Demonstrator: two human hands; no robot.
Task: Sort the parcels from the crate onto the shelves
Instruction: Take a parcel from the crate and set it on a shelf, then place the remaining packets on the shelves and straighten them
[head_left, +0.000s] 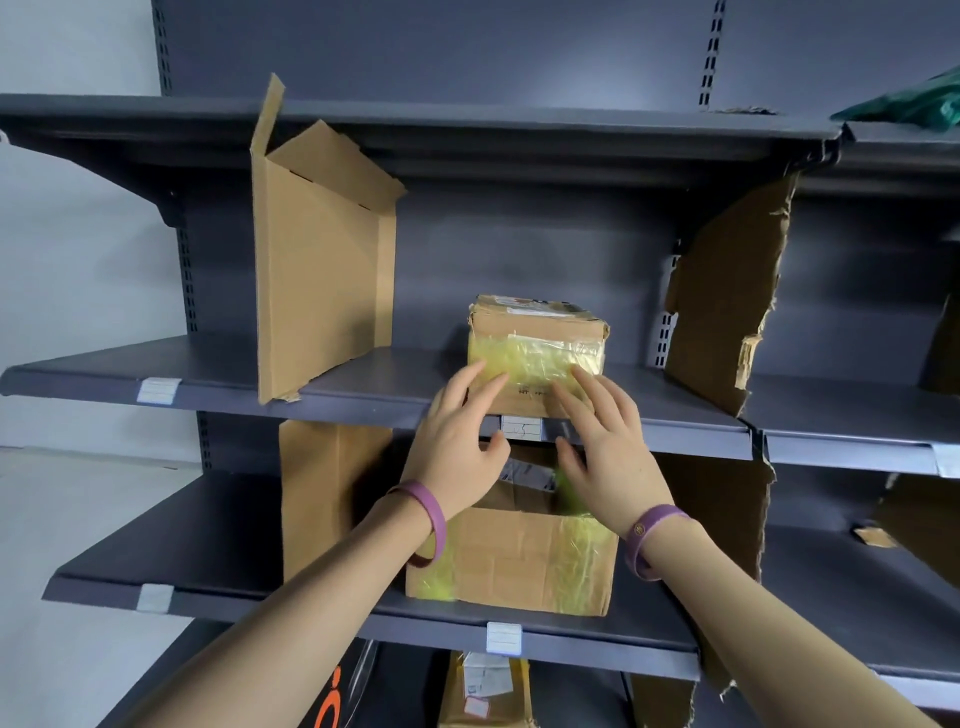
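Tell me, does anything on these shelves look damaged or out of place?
Yes. The cardboard divider right of the small parcel has a torn, ragged edge, and the left divider stands askew, its flap poking above the upper shelf.

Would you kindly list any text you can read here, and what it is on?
Nothing is legible.
Blurred: top label and front print on the small yellow-taped cardboard box.
Unreadable scribble: white shelf-edge tag.
Too small: white labels on the lowest cardboard parcel.
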